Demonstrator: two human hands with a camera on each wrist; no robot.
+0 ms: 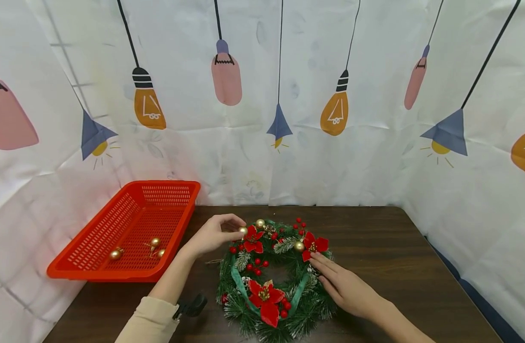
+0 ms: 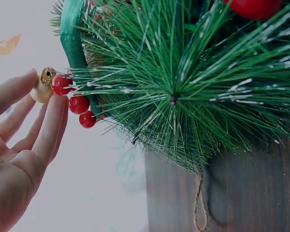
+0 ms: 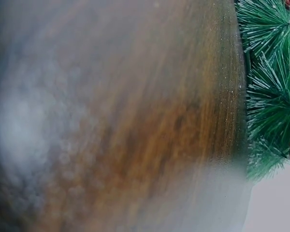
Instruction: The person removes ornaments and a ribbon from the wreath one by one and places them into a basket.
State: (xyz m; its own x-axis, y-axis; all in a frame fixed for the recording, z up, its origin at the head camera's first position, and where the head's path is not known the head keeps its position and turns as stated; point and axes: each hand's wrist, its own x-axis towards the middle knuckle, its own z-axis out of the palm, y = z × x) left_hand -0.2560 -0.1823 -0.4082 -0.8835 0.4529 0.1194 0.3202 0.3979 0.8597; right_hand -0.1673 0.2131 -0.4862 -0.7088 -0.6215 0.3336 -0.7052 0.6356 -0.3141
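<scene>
A green wreath (image 1: 235,305) with red poinsettia flowers, red berries, a green ribbon and gold balls lies on the dark wooden table. At its upper left, my left hand (image 1: 216,234) pinches a small gold ball ornament (image 1: 243,230) between thumb and fingers. In the left wrist view the gold ball (image 2: 41,92) with its shiny cap sits right beside a cluster of red berries (image 2: 78,104). My right hand (image 1: 347,288) rests on the wreath's right side with fingers extended, fingertips at a red poinsettia (image 1: 315,243). The right wrist view shows only pine needles (image 3: 273,96) and blurred tabletop.
A red plastic basket (image 1: 135,275) stands at the table's left, with several gold balls (image 1: 155,242) inside. A white curtain (image 1: 262,166) printed with lamps hangs behind the table (image 1: 395,257). A twine loop (image 2: 199,203) sticks out from the wreath.
</scene>
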